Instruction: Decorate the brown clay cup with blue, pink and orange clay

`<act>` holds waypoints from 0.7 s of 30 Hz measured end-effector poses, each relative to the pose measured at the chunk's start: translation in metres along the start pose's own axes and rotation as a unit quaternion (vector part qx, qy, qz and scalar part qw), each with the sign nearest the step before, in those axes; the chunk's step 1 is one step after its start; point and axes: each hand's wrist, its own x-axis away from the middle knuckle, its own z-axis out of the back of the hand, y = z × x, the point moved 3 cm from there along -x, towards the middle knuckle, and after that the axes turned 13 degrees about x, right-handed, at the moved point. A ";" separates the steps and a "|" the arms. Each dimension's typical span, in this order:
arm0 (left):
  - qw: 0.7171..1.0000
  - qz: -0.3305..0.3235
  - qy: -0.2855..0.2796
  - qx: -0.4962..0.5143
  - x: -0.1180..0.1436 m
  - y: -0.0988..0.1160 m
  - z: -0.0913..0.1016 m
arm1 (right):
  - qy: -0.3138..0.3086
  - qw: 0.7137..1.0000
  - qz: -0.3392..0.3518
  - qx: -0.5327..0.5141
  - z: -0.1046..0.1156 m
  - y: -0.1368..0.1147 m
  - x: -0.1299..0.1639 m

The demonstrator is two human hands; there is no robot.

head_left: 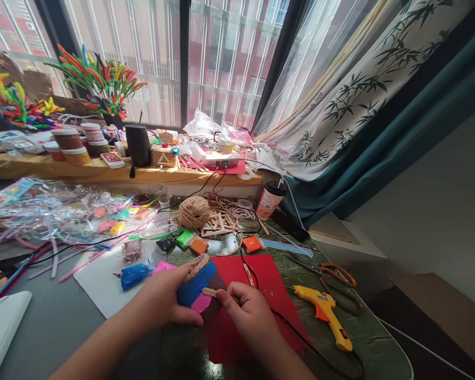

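My left hand [170, 298] is wrapped around a small brown piece [217, 287] partly covered with blue and pink clay, with a beige braided strip along its top edge. Its full shape is hidden behind my fingers. Between thumb and fingers, my right hand [247, 311] pinches a short wooden craft stick [209, 291], whose tip touches the clay surface near the border of blue and pink. Beneath my hands lies a red sheet [273, 285]. Close by are a blue clay packet [135, 275] and an orange clay packet [252, 243].
A yellow glue gun [324, 311] lies to the right with its black cord crossing the red sheet. Orange-handled scissors [334, 274] rest behind it. At the back stand a twine ball [193, 212] and a paper cup [271, 200]. Plastic bags [75, 211] cover the left side.
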 end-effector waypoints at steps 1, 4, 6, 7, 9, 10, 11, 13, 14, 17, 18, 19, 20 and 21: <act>1.000 0.002 -0.001 0.003 0.000 0.001 0.000 | -0.002 1.000 0.000 0.003 0.000 0.000 -0.001; 1.000 0.012 -0.007 -0.001 0.002 0.000 0.001 | 0.000 1.000 0.006 -0.005 0.001 -0.001 0.000; 1.000 0.000 -0.009 -0.002 0.002 -0.004 0.001 | 0.011 1.000 0.016 -0.004 0.001 -0.001 0.006; 1.000 -0.011 -0.008 0.001 0.001 -0.007 0.001 | 0.019 1.000 0.021 0.001 0.001 -0.001 0.010; 0.999 -0.031 -0.006 0.013 0.000 -0.011 0.001 | 0.037 0.999 0.032 0.017 0.000 -0.001 0.018; 0.999 -0.032 -0.006 0.016 0.000 -0.013 0.001 | 0.043 0.998 0.038 0.026 -0.001 0.000 0.022; 0.999 -0.027 -0.006 0.015 0.000 -0.014 0.001 | 0.045 0.997 0.045 0.036 -0.003 0.000 0.025; 1.000 -0.007 -0.005 0.001 -0.001 -0.013 0.001 | 0.039 0.995 0.070 0.065 -0.006 0.000 0.028; 1.000 0.003 -0.006 -0.007 -0.001 -0.011 0.001 | 0.037 0.992 0.088 0.085 -0.008 -0.001 0.029; 1.000 0.010 -0.012 -0.021 0.001 -0.007 0.002 | 0.053 0.975 0.142 0.161 -0.009 -0.005 0.029; 1.000 0.007 -0.016 -0.020 0.002 -0.006 0.002 | 0.061 0.970 0.152 0.182 -0.008 -0.006 0.028; 1.000 0.004 -0.019 -0.017 0.003 -0.006 0.003 | 0.066 0.966 0.155 0.196 -0.008 -0.007 0.028; 1.000 0.001 -0.021 -0.012 0.003 -0.005 0.003 | 0.067 0.965 0.154 0.203 -0.007 -0.007 0.027; 1.000 -0.001 -0.024 -0.007 0.004 -0.005 0.003 | 0.065 0.966 0.148 0.203 -0.006 -0.007 0.026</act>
